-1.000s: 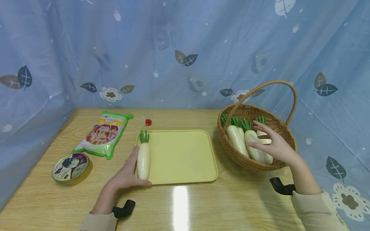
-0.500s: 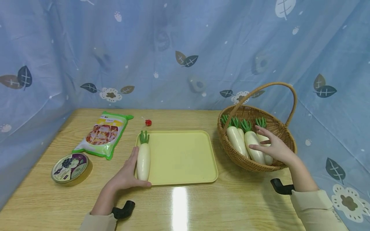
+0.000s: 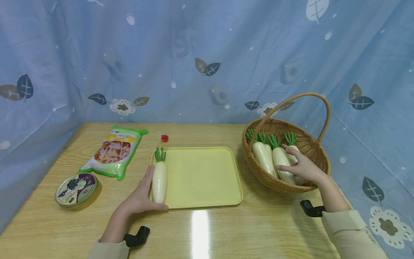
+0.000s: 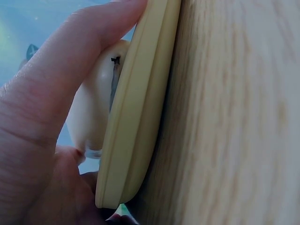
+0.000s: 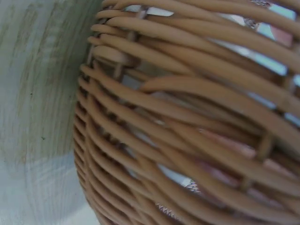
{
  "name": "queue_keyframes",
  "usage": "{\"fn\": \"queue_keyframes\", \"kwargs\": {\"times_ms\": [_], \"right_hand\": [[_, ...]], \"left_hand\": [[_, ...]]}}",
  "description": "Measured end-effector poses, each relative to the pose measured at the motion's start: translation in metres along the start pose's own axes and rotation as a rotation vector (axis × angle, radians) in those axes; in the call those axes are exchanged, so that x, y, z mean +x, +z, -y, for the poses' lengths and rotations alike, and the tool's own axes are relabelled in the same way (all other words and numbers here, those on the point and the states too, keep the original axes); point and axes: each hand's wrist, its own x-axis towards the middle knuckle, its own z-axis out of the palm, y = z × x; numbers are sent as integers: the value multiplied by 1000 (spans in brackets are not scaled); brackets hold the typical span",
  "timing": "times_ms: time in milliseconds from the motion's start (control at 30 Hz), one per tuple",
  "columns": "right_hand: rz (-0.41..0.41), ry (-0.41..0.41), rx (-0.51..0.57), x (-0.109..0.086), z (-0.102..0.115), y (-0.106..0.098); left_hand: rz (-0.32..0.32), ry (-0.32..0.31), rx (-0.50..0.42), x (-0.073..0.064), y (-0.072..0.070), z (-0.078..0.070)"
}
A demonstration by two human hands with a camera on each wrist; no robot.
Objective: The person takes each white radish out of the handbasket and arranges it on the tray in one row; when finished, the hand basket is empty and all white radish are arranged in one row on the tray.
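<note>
A white radish (image 3: 159,181) with green leaf stalks lies along the left side of the yellow tray (image 3: 203,176). My left hand (image 3: 139,196) is at the tray's near left corner, fingers straight along its side and thumb along the front rim. The left wrist view shows that thumb (image 4: 70,61) against the tray's rim. Several white radishes (image 3: 263,158) lie in the wicker basket (image 3: 275,185) at right. My right hand (image 3: 302,167) reaches over the basket's near right rim, thumb and fingers spread above the radishes. Whether they touch one is unclear; basket wicker fills the right wrist view.
A green-edged food packet (image 3: 113,153) and a round tin (image 3: 76,190) stand left of the tray. A small red item (image 3: 164,137) lies behind it. The basket's tall handle (image 3: 299,95) arches over its opening. A blue patterned curtain (image 3: 181,72) hangs behind the wooden table (image 3: 252,226).
My right hand has sunk slightly lower over the radishes in the basket, and a right-hand radish there has shifted a little. My left hand and the tray have stayed in place.
</note>
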Motion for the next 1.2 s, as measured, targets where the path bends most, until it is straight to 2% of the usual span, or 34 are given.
{"fn": "queue_keyframes", "kwargs": {"times_ms": [433, 700, 1100, 1200], "right_hand": [[23, 16, -85, 7, -1, 2], [23, -34, -94, 7, -4, 0], [-4, -33, -128, 9, -7, 0], [-12, -39, -103, 9, -7, 0]], "left_hand": [[-7, 20, 7, 0, 1, 2], [-4, 15, 0, 0, 1, 2], [-6, 9, 2, 0, 1, 1], [-8, 9, 1, 0, 1, 1]]}}
